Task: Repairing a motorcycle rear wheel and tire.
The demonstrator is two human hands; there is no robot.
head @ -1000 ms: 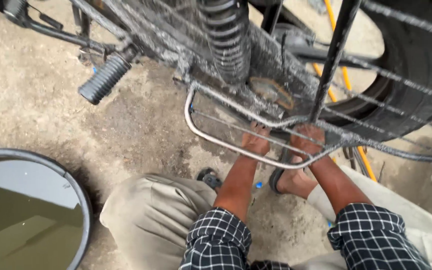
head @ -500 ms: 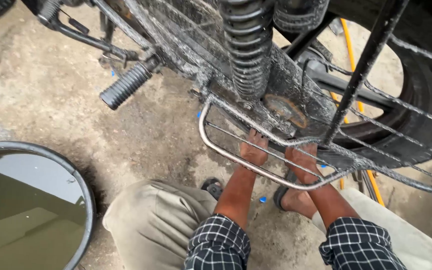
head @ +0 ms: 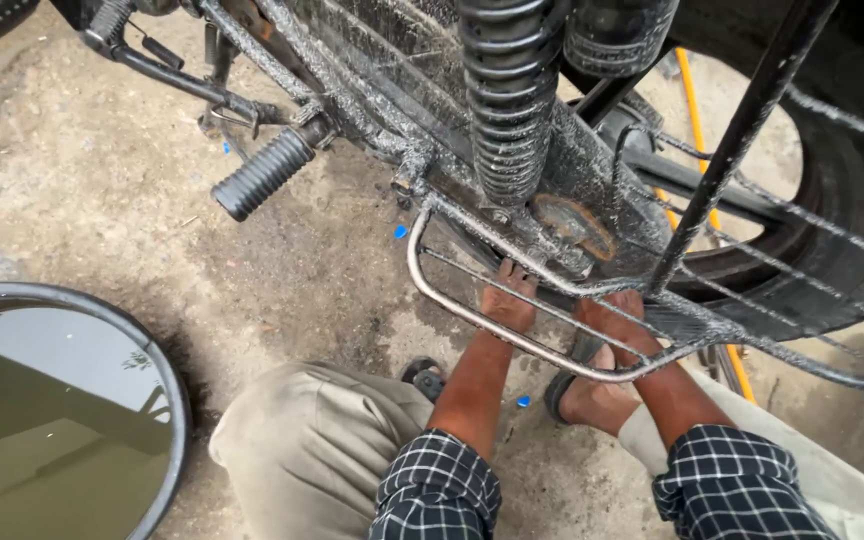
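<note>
I crouch beside a grimy motorcycle. My left hand [head: 508, 300] reaches through the bent metal guard rail [head: 452, 305] toward the underside of the chain cover [head: 572, 225]; its fingertips are hidden behind the frame. Just to its right, my right hand [head: 614, 318] is tucked under the same rail, with its fingers covered by the bars. Whether either hand grips anything cannot be made out. Both sleeves are checked.
A round basin of murky water [head: 174, 400] stands at the lower left. A ribbed footpeg [head: 262, 175] juts out above the ground. The coil shock absorber [head: 507, 100], the rear tyre [head: 852, 210] and a yellow tube [head: 692, 110] crowd the right. My sandalled foot [head: 592, 398] rests under the rail.
The view has moved closer and the motorcycle now fills more of the frame. Both hands stay under the guard rail at the same spot.
</note>
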